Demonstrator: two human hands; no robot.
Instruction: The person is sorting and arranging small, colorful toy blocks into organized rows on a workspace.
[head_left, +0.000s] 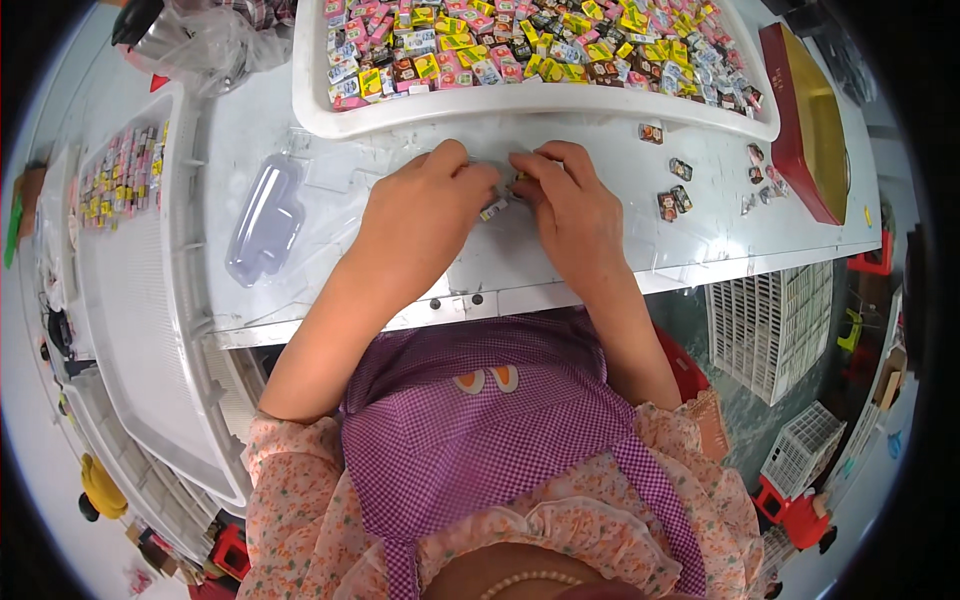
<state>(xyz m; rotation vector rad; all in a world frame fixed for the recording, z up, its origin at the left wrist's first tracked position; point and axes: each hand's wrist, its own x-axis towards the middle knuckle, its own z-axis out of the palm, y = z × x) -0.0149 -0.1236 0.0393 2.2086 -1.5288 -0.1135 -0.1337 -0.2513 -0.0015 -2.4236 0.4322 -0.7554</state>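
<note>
Over the table in front of me, both hands are close together with curled fingers. My left hand (425, 210) is closed, with a small whitish carton (493, 210) showing below its fingertips. At the fingertips of my right hand (580, 210), pinched together, a bit of yellow shows; what it belongs to is mostly hidden. Just beyond my hands stands a white tray (540, 104) heaped with miniature cartons (540, 45) in pink, yellow, white and brown. A clear plastic shell (268, 220) lies left of my left hand.
Several dark miniature cartons (668, 206) lie loose on the table to the right. A red and gold box (805, 125) stands at the right end. On the left, a large white tray (130, 310) holds rows of cartons. White crates (770, 325) stand below the table, right.
</note>
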